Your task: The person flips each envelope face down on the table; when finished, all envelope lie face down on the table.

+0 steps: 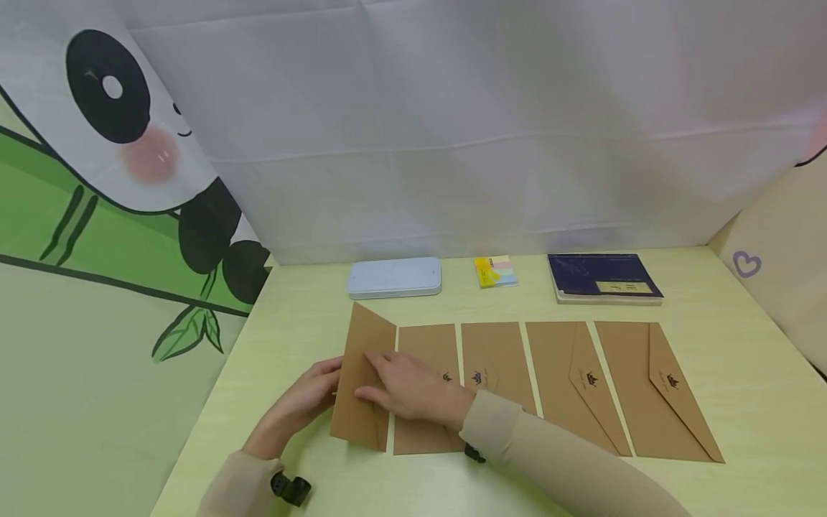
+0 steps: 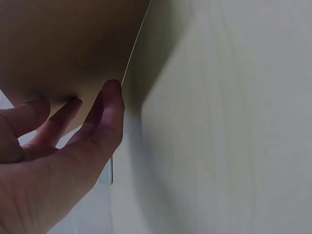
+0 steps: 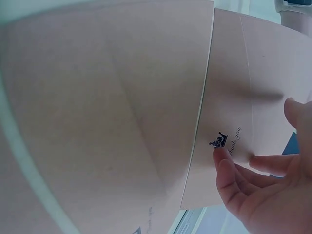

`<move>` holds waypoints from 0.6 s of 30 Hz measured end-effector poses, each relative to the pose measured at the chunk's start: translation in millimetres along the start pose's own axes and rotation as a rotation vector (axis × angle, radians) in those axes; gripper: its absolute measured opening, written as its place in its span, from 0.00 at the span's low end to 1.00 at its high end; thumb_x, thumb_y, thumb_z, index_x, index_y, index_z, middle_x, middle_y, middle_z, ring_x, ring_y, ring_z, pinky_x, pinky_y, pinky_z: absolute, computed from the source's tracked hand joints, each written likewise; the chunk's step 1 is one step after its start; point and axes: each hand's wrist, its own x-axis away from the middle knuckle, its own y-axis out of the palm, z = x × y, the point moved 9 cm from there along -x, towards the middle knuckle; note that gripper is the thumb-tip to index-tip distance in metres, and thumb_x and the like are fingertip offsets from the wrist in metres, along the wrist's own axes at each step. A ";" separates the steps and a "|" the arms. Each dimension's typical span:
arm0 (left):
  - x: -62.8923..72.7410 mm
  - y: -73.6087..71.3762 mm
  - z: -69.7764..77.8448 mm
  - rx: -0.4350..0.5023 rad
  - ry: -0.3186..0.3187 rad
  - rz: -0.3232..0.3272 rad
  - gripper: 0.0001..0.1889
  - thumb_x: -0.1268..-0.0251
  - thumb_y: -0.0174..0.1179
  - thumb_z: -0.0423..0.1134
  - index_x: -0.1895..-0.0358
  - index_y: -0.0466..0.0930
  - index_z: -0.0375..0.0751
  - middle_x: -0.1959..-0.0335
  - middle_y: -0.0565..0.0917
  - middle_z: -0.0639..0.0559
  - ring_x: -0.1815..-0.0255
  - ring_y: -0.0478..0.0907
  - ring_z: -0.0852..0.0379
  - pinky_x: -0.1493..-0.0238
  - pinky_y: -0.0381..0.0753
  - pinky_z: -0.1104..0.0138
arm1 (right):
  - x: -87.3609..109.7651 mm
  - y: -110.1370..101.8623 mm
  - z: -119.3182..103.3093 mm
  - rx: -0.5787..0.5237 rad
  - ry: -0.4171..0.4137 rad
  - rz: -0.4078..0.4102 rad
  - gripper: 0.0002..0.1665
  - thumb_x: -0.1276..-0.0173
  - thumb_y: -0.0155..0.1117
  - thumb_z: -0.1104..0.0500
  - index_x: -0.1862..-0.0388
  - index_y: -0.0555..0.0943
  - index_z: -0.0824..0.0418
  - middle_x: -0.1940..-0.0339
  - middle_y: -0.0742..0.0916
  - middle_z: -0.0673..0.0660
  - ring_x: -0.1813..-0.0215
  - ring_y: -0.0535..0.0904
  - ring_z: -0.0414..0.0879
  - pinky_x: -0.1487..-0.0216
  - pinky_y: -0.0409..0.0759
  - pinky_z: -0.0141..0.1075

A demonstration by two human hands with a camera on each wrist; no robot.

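Observation:
A brown paper envelope (image 1: 360, 373) stands tilted up at the left end of a row of similar envelopes. My left hand (image 1: 309, 395) is behind it, and the left wrist view shows its fingertips against the envelope's underside (image 2: 63, 44). On the front face, my right hand (image 1: 413, 384) rests its thumb and fingers. In the right wrist view those fingers touch the envelope beside a dark crown print (image 3: 218, 140) and the words "thank you". Several more flat brown envelopes (image 1: 494, 345) lie side by side to the right, some with their pointed flaps showing.
Along the back of the pale wooden table (image 1: 297, 301) lie a light blue case (image 1: 395, 277), a pack of pastel sticky notes (image 1: 496, 271) and a dark blue notebook (image 1: 601, 274). A white cloth (image 1: 452, 129) hangs behind, with a cartoon panda print at its left.

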 end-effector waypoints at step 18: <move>-1.3 3.9 -11.5 0.009 -0.070 -0.028 0.33 0.27 0.50 0.49 0.26 0.52 0.37 0.32 0.63 0.38 0.41 0.70 0.46 0.44 0.71 0.55 | 2.2 -3.7 1.7 -0.136 0.038 -0.023 0.53 0.36 0.47 0.27 0.26 0.54 0.62 0.37 0.74 0.59 0.39 0.71 0.47 0.41 0.69 0.38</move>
